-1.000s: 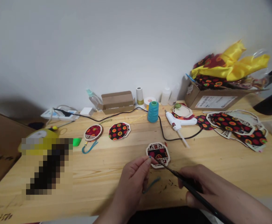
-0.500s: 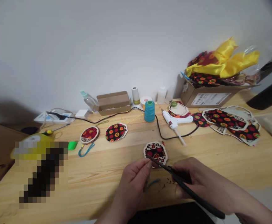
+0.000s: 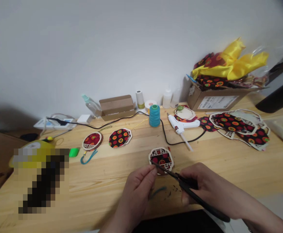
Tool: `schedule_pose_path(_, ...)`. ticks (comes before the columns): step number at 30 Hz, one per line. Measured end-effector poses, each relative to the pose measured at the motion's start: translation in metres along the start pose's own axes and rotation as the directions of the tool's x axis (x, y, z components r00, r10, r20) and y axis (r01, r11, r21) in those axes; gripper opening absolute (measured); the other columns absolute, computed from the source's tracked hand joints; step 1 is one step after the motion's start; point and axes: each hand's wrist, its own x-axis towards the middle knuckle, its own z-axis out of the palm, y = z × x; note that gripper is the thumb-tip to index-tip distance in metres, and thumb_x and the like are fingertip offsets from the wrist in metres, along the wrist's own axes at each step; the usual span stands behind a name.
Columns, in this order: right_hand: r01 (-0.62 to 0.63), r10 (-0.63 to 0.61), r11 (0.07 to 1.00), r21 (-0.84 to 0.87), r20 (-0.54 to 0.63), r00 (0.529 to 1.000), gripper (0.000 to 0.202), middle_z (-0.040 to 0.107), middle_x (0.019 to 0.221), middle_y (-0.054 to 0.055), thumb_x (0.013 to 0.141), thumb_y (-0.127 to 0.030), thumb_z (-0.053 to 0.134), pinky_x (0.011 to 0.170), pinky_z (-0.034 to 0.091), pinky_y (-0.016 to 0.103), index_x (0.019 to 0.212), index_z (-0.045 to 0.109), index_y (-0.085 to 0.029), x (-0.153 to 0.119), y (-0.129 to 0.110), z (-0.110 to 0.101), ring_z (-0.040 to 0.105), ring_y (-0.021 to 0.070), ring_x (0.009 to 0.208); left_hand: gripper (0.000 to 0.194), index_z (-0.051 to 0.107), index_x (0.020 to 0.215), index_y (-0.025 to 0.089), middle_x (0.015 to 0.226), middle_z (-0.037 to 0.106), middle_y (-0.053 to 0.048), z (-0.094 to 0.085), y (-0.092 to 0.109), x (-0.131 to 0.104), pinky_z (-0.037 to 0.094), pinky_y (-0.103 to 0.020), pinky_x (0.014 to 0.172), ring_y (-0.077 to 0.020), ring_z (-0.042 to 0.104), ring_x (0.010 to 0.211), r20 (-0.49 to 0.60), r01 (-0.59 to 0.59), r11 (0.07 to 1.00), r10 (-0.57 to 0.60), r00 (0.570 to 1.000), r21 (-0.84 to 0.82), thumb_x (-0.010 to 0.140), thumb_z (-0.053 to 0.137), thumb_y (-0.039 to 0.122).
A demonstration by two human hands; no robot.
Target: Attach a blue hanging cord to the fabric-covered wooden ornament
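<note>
Black-handled scissors [image 3: 185, 184] are in my right hand [image 3: 201, 184], their blades pointing left toward my left hand [image 3: 141, 184]. The left thumb and forefinger are pinched together at the blades; what lies between them is too small to make out. Just beyond the fingertips, a fabric-covered piece with a pale fretwork frame [image 3: 161, 155] lies on the wooden table [image 3: 95, 191], partly hidden by the blades and fingers. Below the blades are small dark scraps [image 3: 174, 188] and a blurred blue cord [image 3: 159, 191].
A teal thread spool [image 3: 154, 116] and a white glue gun [image 3: 183, 124] with a black cable stand beyond my hands. Patterned pieces [image 3: 119, 138] lie left, with more piled right [image 3: 238, 126]. A cardboard box [image 3: 216, 98] of fabric sits at the back right.
The view has shifted slightly. My right hand and the scissors have moved very little, and the left hand keeps its pinch near the blades.
</note>
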Motion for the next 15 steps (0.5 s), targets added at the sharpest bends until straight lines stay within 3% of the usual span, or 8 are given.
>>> schedule_pose_path(7, -0.006, 0.006, 0.999, -0.039, -0.023, 1.0, 0.01, 0.04, 0.055, -0.006, 0.071, -0.018, 0.058, 0.047, 0.024, 0.02, 0.061, 0.055, -0.016, 0.0, 0.003, 0.003, 0.032, 0.0072, 0.053, 0.026, 0.066, 0.081, 0.014, 0.048, 0.026, 0.008, -0.002, -0.002, 0.002, 0.014, -0.021, 0.041, -0.0064, 0.021, 0.044, -0.026, 0.017, 0.998, -0.019, 0.999, -0.052, 0.082, 0.053, 0.037)
schedule_pose_path(11, -0.027, 0.03, 0.991, -0.127, 0.021, 0.999, 0.012, 0.048, 0.052, -0.006, 0.072, -0.02, 0.057, 0.043, 0.025, 0.02, 0.06, 0.055, -0.017, -0.009, 0.001, 0.005, 0.035, 0.0073, 0.048, 0.024, 0.065, 0.081, 0.014, 0.047, 0.028, 0.009, -0.005, -0.001, 0.005, 0.015, -0.02, 0.04, -0.0053, 0.021, 0.042, -0.151, 0.036, 0.986, -0.061, 0.987, -0.164, 0.08, 0.056, 0.035)
schedule_pose_path(15, 0.118, -0.121, 0.934, -0.338, 0.012, 0.993, 0.008, 0.055, 0.051, -0.005, 0.058, -0.023, 0.068, 0.041, 0.025, 0.023, 0.058, 0.06, -0.022, -0.017, -0.001, 0.005, 0.042, 0.0098, 0.045, 0.02, 0.065, 0.084, 0.014, 0.048, 0.03, 0.009, -0.007, 0.004, 0.006, 0.016, -0.018, 0.039, -0.0045, 0.022, 0.042, -0.221, 0.008, 0.959, -0.074, 0.972, -0.283, 0.077, 0.06, 0.032)
